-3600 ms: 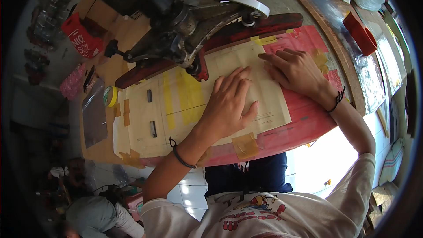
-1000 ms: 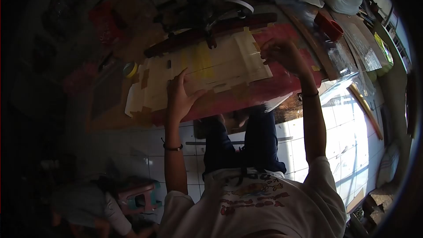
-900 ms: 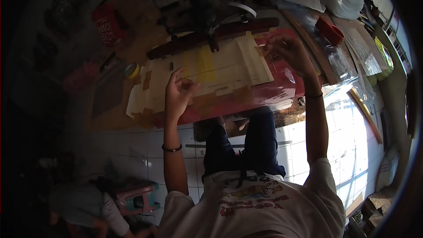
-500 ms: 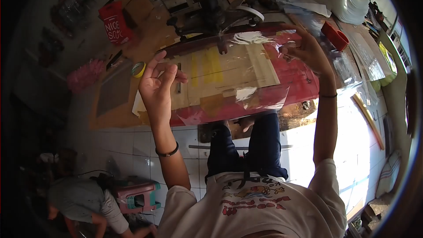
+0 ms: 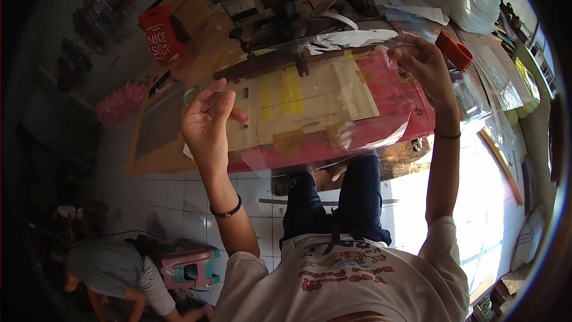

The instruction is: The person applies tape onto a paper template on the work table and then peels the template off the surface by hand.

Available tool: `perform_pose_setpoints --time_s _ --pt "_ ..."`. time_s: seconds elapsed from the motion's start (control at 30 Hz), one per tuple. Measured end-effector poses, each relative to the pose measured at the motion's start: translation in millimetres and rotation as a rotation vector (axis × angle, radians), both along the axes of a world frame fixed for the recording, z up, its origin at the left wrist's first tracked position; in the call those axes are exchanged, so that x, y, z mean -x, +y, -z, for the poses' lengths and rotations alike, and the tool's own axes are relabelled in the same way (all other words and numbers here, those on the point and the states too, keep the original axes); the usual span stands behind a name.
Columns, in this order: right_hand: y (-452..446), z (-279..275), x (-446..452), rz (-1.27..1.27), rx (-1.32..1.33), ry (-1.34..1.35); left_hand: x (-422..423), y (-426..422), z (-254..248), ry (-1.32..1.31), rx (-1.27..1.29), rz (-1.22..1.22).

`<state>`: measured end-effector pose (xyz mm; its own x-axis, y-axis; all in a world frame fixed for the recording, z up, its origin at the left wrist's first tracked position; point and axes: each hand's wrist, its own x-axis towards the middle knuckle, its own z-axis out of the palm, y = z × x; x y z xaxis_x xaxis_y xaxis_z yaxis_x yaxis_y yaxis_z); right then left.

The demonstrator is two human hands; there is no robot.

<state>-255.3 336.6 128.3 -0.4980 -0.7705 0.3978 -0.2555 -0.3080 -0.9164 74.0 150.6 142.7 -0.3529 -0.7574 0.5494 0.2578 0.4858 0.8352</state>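
Observation:
A clear plastic sheet [image 5: 351,39], showing mostly by its white glare, stretches between my two hands above the table. My left hand [image 5: 205,122] is at its left side, palm up, with fingers curled and the thumb bent over the sheet's edge. At the upper right corner my right hand [image 5: 426,65] pinches the sheet between thumb and fingers. Beneath it lies a red board [image 5: 393,86] covered in the middle with a beige panel [image 5: 322,92] and strips of yellow tape [image 5: 292,92]. A roll of tape [image 5: 189,95] is just behind my left fingertips.
A dark metal machine [image 5: 286,18] stands at the table's far side. Left of it are a red bag [image 5: 162,39] and a pink bundle [image 5: 122,104]. A red holder [image 5: 454,52] and plastic sheets [image 5: 491,77] lie right. A person [image 5: 116,268] bends near a pink stool [image 5: 187,267].
The sheet has shifted, and its glare is now a broad white patch near the far edge. My left hand has moved slightly left and down; my right hand has turned a little.

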Motion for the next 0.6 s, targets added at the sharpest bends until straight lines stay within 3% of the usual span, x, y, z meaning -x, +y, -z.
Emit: perform_pose_setpoints --time_s 0.6 --pt "24 -18 -25 -0.039 0.002 0.039 -11 -14 19 0.071 -0.142 0.042"
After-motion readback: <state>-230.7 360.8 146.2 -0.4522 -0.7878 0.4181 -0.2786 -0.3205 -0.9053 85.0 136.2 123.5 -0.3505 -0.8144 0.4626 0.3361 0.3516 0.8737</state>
